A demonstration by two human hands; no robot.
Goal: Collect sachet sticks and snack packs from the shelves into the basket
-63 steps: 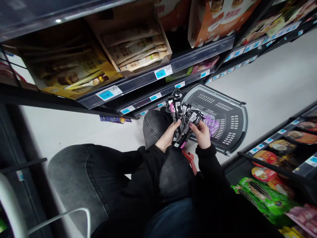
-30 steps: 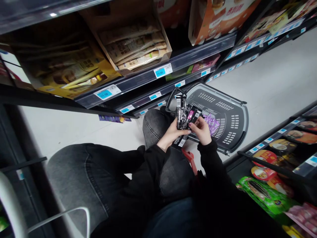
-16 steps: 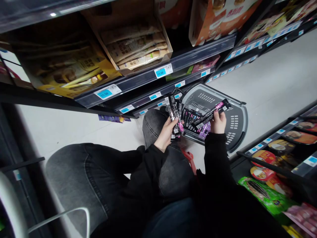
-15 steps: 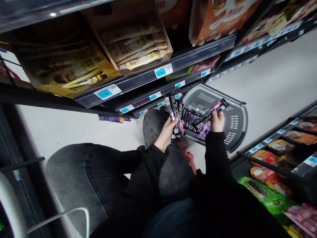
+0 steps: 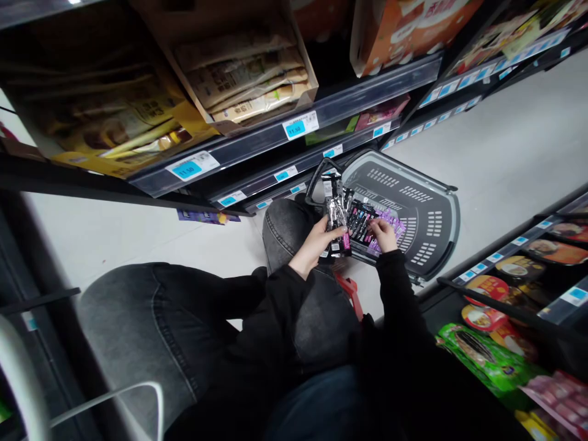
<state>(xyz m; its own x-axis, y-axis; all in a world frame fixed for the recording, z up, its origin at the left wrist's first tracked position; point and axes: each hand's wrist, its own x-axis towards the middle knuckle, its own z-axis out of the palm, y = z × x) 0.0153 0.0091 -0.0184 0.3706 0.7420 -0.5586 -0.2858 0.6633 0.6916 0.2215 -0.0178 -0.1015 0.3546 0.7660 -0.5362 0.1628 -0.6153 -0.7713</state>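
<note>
My left hand is closed around a bundle of long, narrow black snack packets with pink and white patches, held upright at the near left side of a grey shopping basket. In the basket, a row of black packets lies beside some purple packets. Over these, my right hand reaches down with its fingers drawn together; whatever may be between the fingertips is too small to make out. The basket's dark handle leans out to the left.
A shelf with boxed snack packets and price tags runs along the far side. Purple packaging shows on the floor at left. Low shelves at right hold bowls and a green bag. My bent knees are in front.
My right hand has let go of a black and pink packet and moved left and down to the packets in the basket. My left hand has shifted slightly right with its bundle.
</note>
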